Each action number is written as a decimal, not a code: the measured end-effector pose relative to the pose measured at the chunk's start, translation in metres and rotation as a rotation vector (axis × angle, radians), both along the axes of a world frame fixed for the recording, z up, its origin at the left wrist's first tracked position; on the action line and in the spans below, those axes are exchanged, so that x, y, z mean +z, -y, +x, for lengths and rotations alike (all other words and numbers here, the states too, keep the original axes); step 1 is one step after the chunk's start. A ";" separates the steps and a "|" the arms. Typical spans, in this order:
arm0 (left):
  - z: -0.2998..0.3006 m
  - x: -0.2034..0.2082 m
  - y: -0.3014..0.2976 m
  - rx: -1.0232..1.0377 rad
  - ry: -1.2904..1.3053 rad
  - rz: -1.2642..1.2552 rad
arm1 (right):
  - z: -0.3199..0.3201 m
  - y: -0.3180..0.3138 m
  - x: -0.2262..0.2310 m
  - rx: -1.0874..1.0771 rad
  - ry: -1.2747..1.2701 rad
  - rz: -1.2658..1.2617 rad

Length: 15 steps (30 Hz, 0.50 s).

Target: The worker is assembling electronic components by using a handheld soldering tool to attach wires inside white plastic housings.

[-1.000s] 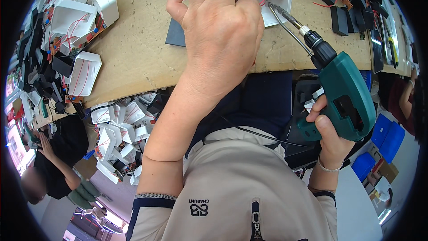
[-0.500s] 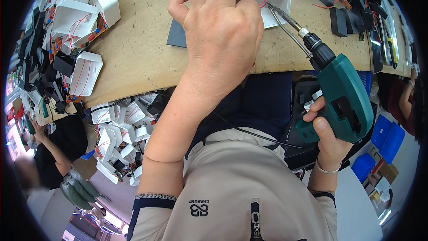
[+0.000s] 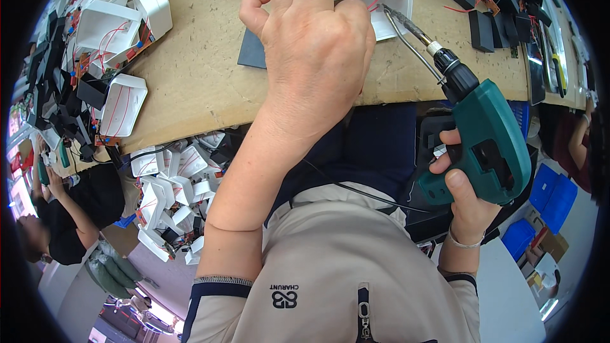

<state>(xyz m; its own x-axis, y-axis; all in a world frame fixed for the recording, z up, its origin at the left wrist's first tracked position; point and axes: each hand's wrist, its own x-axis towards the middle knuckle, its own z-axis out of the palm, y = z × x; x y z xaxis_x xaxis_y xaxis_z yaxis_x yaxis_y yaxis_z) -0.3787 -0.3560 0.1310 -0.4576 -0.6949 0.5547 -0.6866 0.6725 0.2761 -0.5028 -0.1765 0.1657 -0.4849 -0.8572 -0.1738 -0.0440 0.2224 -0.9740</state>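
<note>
At table (image 3: 203,57), left grip (image 3: 318,47) pinches white casing (image 3: 400,3); right grip (image 3: 473,200) wraps green soldering gun (image 3: 492,121).

The soldering gun (image 3: 488,114) is green and black; the housing (image 3: 400,5) is white.

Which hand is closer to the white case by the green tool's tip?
Left. The left hand is right on the white case; the right hand is farther away, toward the lower right, gripping the green tool.

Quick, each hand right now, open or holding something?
Left hand: closed on a white casing, fingertips mostly hidden.
Right hand: closed around a green soldering gun.
</note>
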 end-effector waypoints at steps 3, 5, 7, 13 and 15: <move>-0.010 -0.022 0.023 -0.256 -0.612 -0.724 | 0.000 0.000 0.001 -0.010 0.005 0.020; 0.003 0.014 -0.013 -0.009 0.006 0.018 | -0.001 -0.001 0.001 -0.015 0.014 0.032; -0.005 -0.023 0.022 -0.113 -0.294 -0.357 | -0.001 -0.003 0.001 0.037 0.050 -0.009; -0.008 -0.026 0.022 -0.114 -0.315 -0.343 | 0.000 -0.002 0.002 0.031 0.049 -0.003; -0.014 -0.036 0.034 -0.247 -0.619 -0.713 | 0.001 -0.001 0.003 0.002 0.013 0.034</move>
